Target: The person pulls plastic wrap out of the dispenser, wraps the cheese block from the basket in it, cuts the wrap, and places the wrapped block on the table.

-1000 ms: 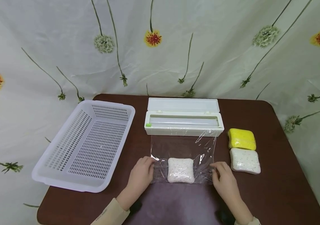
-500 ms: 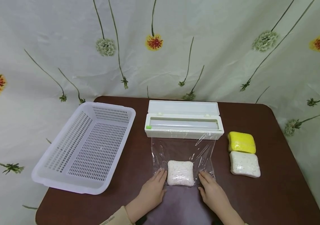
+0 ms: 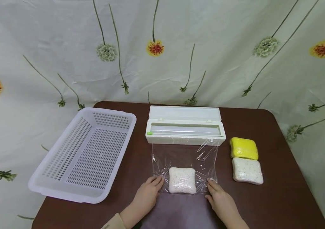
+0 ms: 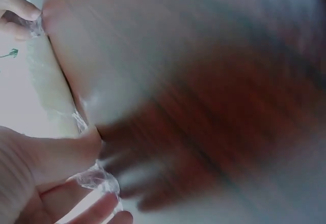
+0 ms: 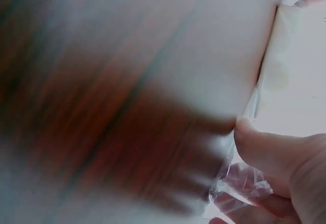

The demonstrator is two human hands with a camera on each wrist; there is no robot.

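Note:
A white speckled block, perhaps a soap bar or a sponge, lies under clear cling film. The film runs from a white dispenser box with its lid raised. My left hand holds the film just left of the block; the left wrist view shows crumpled film between thumb and fingers. On the other side, my right hand pinches the film likewise, with a bunched part visible between thumb and fingers in the right wrist view. The block's underside is hidden.
To the left stands a white perforated plastic basket with nothing in it. A yellow block and another white speckled block, both shiny, lie at the right of the brown table. A flowered curtain hangs behind.
Both hands came inward from the film's outer edges to beside the block, then moved slightly apart again. The film at its sides is now more gathered. The head view has shifted slightly.

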